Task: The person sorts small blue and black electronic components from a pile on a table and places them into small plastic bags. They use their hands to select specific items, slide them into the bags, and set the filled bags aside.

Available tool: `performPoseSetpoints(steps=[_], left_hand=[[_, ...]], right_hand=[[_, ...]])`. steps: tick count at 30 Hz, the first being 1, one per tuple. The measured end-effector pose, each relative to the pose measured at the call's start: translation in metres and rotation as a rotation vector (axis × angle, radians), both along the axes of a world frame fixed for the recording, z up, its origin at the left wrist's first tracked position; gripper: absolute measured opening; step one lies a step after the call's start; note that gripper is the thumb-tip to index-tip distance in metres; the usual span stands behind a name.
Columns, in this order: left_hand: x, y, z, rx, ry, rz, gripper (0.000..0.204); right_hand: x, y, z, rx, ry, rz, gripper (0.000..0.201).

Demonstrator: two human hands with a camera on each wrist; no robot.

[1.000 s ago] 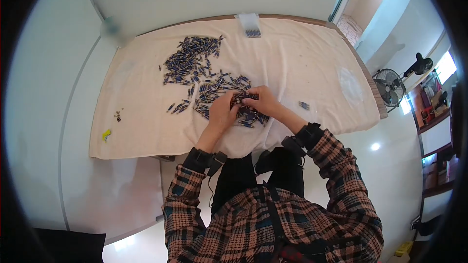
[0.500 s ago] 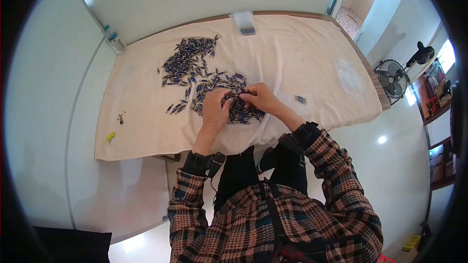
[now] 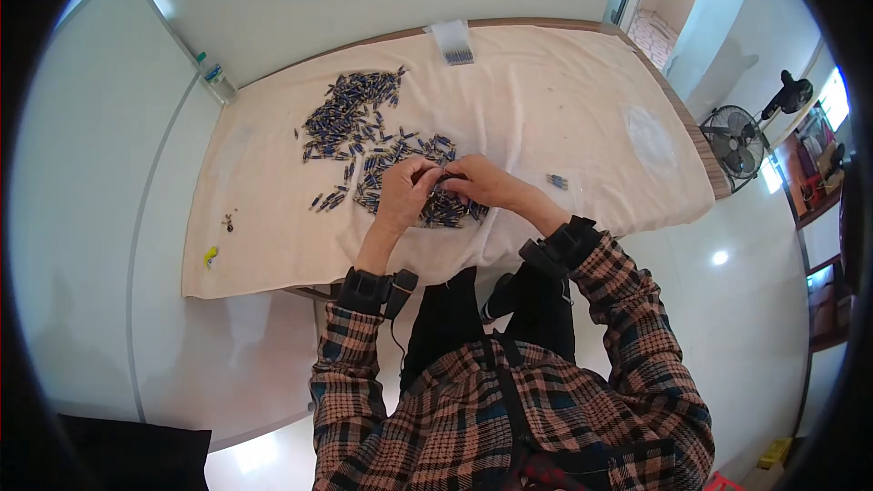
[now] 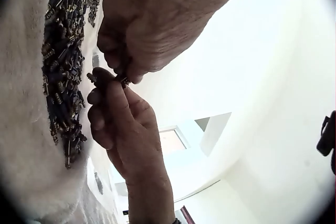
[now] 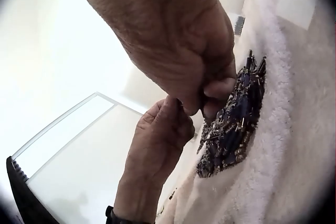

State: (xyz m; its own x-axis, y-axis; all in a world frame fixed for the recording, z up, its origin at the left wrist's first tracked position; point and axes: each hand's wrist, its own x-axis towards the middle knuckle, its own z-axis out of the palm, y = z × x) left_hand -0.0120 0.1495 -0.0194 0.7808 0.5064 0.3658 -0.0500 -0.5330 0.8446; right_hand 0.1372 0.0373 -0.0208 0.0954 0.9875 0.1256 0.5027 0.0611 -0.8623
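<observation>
Both hands meet over a pile of small dark blue pieces with ribbed brass-coloured ends [image 3: 441,211]. My left hand [image 3: 400,193] and right hand [image 3: 491,184] pinch a small blue-and-brass piece [image 4: 125,81] between their fingertips, which mostly hide it. In the left wrist view, a ribbed brass end [image 4: 92,78] pokes out beside the right hand's curled fingers. The right wrist view has the right hand [image 5: 181,50] above and the left hand [image 5: 160,145] below, fingertips together. Close under them lies the same pile [image 5: 233,124].
Behind and to the left spreads a larger heap of these pieces [image 3: 350,109] on the cream cloth [image 3: 582,100]. A clear bag with a row of pieces [image 3: 452,44] lies at the back. Several pieces [image 3: 556,182] lie together at right. A yellow item [image 3: 211,257] is near the left edge, a bottle [image 3: 216,79] beyond.
The hands have drawn closer together, their fingertips now meeting over the pile. The head view has shifted slightly, and the bottle at the back left now shows clearly.
</observation>
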Motion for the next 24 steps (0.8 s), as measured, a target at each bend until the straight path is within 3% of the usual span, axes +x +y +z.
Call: performPoseSetpoints(steps=[5, 12, 20, 24], left_hand=[[-0.003, 0.004, -0.001, -0.251, -0.031, -0.001, 0.009], [-0.016, 0.012, -0.003, -0.41, -0.033, -0.004, 0.009], [-0.022, 0.012, -0.002, -0.416, 0.005, 0.011, 0.008], [-0.024, 0.011, 0.0, -0.453, 0.003, -0.01, 0.011]], right_hand=[[-0.011, -0.001, 0.0, 0.101, 0.019, -0.069, 0.014], [-0.014, -0.002, -0.004, 0.043, 0.3, -0.143, 0.015], [-0.007, 0.0, -0.012, -0.032, 0.12, -0.061, 0.018], [-0.011, -0.006, -0.009, 0.013, 0.127, -0.122, 0.021]])
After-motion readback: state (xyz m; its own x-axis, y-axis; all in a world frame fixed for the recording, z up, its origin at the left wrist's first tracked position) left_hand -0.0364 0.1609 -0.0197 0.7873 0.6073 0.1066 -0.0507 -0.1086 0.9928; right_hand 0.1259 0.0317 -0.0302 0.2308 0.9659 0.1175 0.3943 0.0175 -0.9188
